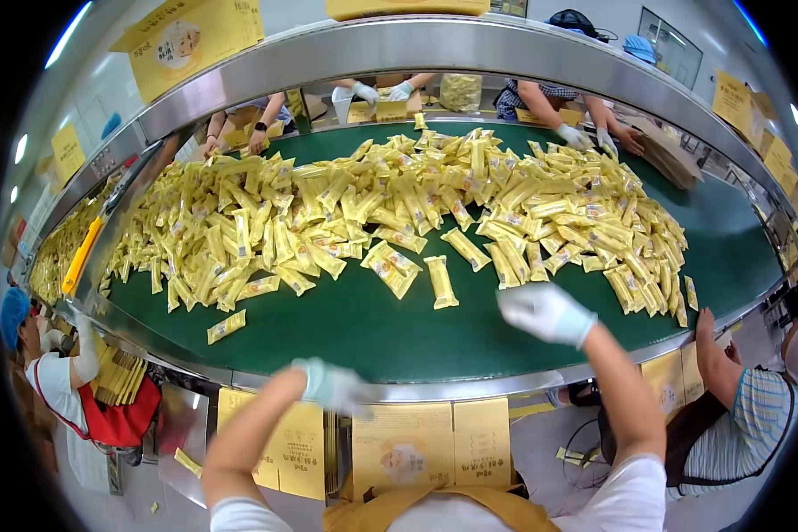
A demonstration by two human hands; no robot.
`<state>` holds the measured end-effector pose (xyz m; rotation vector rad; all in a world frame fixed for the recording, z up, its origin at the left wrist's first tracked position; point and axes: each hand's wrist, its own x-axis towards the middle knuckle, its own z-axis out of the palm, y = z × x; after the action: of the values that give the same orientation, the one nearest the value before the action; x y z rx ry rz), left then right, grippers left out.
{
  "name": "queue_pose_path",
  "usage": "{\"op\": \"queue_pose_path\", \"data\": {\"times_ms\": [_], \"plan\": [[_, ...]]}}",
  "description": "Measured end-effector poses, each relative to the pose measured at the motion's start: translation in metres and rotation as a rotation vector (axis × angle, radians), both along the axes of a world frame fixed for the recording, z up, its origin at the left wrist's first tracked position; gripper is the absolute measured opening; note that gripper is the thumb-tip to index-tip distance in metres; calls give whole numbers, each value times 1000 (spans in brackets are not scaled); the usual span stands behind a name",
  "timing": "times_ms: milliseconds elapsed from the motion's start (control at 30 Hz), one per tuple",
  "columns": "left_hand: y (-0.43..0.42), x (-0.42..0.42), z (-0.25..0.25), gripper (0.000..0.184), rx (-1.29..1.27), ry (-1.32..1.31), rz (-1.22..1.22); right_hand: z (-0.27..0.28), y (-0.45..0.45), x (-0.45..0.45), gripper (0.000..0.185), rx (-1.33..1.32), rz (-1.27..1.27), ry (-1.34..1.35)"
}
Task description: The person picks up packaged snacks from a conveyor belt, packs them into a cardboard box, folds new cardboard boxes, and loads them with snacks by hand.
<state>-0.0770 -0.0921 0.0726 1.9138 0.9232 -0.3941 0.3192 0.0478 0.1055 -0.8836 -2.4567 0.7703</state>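
Many yellow wrapped sticks (355, 195) lie heaped across a green belt (355, 328). My right hand (543, 312), in a white glove, hovers at the near edge of the heap, just below some loose packets; its fingers are blurred and point left. My left hand (337, 387), gloved too, is over the belt's near rim and smeared by motion. Below it stands a yellow carton (403, 448) with a printed round picture. One single packet (441, 282) and a double-width packet (391, 269) lie between the hands and the heap.
Across the belt, co-workers' gloved hands (575, 136) and arms reach in beside cartons. A person in a red apron (120, 412) stands at the left, another in a striped top (758, 412) at the right. A metal rail (328, 51) arches overhead. A yellow-handled tool (82, 257) is at the left.
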Motion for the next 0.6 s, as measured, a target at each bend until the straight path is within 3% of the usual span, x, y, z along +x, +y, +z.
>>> {"op": "queue_pose_path", "data": {"times_ms": [33,100,133,200,267,300,333,433,533,600], "plan": [[-18,2,-17,65,-152,148,-52,-26,-28,18,35,-341,-118,-97],[-82,-15,-85,59,-103,-33,410,-101,-77,57,44,-513,-217,-367],[-101,-10,-91,59,-72,49,575,-135,-108,73,51,-489,-223,-357],[-136,3,-94,60,-17,216,907,-178,-159,76,70,-696,-467,-418],[-164,21,-144,61,305,322,1065,-218,-199,60,83,-738,-730,-301],[-169,30,-158,62,471,374,1142,-229,-208,50,84,-704,-711,-276],[-168,42,-149,61,483,351,1130,-227,-215,37,85,-670,-689,-251],[-155,54,-129,54,619,227,1134,-177,-204,12,76,-571,-650,-649],[-120,43,-97,40,660,64,1210,-146,-175,23,65,-432,-501,-547],[-91,30,-91,44,905,-203,1303,-125,-143,23,55,-459,-509,-442]]}}
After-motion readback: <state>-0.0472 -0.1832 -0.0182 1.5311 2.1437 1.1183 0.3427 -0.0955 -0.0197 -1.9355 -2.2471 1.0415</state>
